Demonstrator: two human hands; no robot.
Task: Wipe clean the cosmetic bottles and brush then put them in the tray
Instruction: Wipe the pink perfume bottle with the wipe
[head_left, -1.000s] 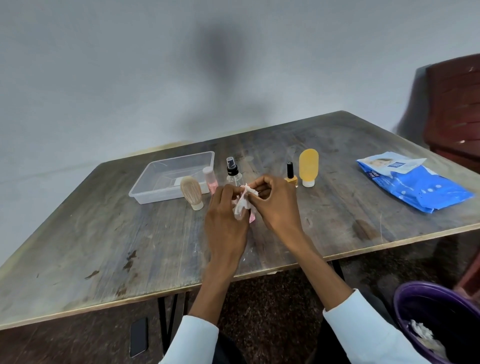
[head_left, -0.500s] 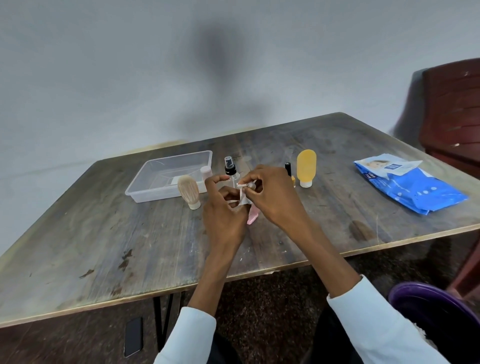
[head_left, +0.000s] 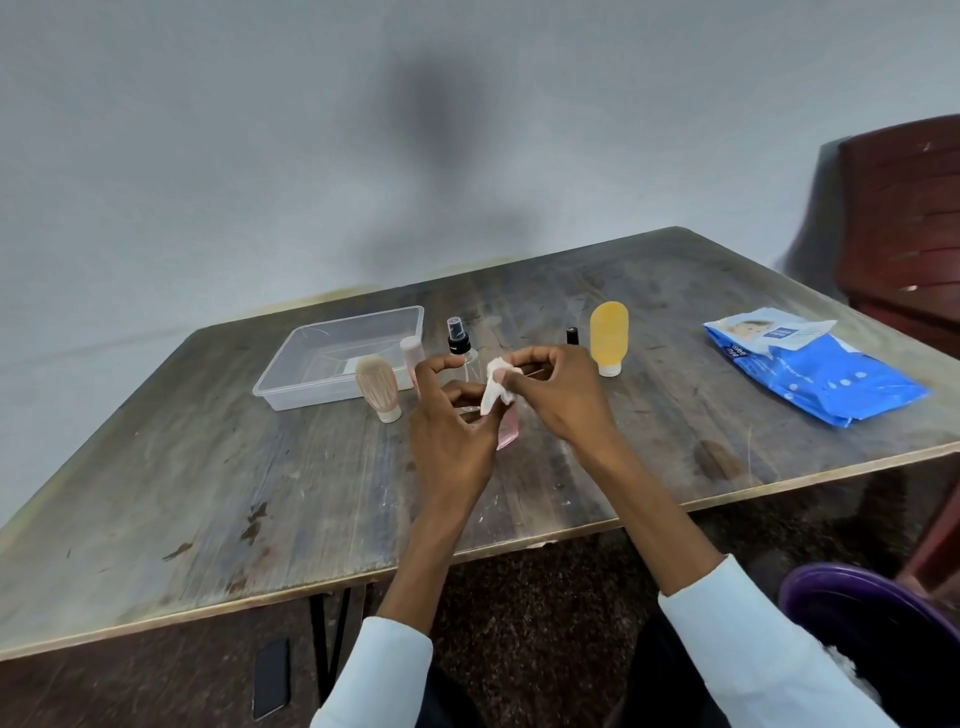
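Note:
My left hand holds a small pink bottle above the table, most of it hidden behind the fingers. My right hand pinches a white wipe against the bottle's top. Behind them stand a beige bottle, a pink bottle, a clear spray bottle with a black cap, a black-capped nail polish and a yellow bottle. The clear plastic tray sits at the back left with no cosmetics inside.
A blue pack of wipes lies at the right of the wooden table. A purple bin stands at the lower right, a dark red chair at the far right. A phone lies on the floor.
My right hand has worked the wipe up to the top of the pink bottle, and my left fingers have spread. The view has shifted slightly.

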